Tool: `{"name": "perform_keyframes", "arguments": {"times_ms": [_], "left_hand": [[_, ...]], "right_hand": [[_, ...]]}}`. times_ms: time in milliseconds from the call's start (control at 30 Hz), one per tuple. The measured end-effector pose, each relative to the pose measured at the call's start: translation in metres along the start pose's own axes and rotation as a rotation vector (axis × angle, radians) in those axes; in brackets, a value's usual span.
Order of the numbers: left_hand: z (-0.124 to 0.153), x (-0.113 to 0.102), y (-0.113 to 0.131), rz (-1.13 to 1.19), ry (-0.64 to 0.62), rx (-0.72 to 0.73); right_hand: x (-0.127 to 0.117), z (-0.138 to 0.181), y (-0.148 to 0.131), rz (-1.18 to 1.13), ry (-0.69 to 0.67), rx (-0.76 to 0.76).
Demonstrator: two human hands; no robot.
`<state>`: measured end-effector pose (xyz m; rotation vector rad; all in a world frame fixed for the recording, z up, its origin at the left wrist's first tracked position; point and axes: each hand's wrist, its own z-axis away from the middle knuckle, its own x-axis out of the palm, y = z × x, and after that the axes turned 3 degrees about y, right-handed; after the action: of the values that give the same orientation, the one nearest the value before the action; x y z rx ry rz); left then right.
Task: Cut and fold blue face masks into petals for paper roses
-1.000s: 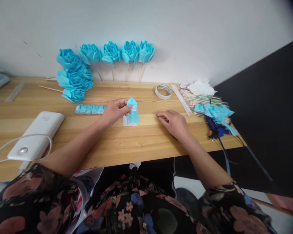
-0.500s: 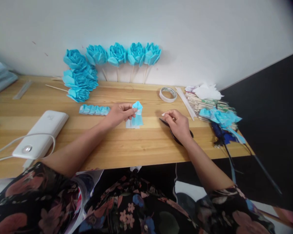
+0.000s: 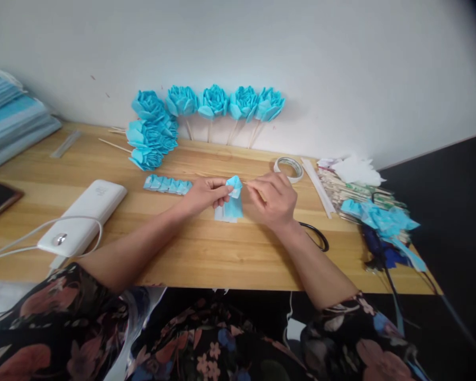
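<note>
My left hand (image 3: 209, 193) is closed, its thumb and fingers pinching a small folded blue petal (image 3: 234, 185). Just below the petal lie a few flat blue and white pieces (image 3: 229, 210) on the table. My right hand (image 3: 275, 197) is closed in a pinch to the right of the petal, a small gap away; whatever sits between its fingertips is too small to make out. Under my right forearm a black scissors handle (image 3: 320, 238) shows, the rest hidden. A row of folded blue petals (image 3: 164, 183) lies left of my left hand.
Blue flowers on sticks (image 3: 214, 101) lean on the wall, more piled to their left. A tape roll (image 3: 289, 168), white strips (image 3: 317, 186) and a heap of sticks and blue scraps (image 3: 388, 217) are right. Left are a power bank (image 3: 85, 214), a phone (image 3: 0, 201) and stacked sheets (image 3: 16, 121).
My right hand has moved left and up, close to the petal, away from the scissors. The white bit at its fingertips no longer shows there. The whole view has shifted.
</note>
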<state>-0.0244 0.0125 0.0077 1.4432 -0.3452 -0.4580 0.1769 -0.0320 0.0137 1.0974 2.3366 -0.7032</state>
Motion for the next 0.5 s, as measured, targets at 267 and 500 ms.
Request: {"name": "perform_keyframes", "arguments": {"times_ms": [267, 500], "left_hand": [[0.0029, 0.0029, -0.0012, 0.038, -0.019, -0.050], [0.0036, 0.0027, 0.0008, 0.047, -0.037, -0.054]], "right_hand": [[0.0028, 0.0107, 0.0014, 0.003, 0.045, -0.110], [0.0020, 0.0094, 0.0022, 0.096, 0.075, -0.198]]}}
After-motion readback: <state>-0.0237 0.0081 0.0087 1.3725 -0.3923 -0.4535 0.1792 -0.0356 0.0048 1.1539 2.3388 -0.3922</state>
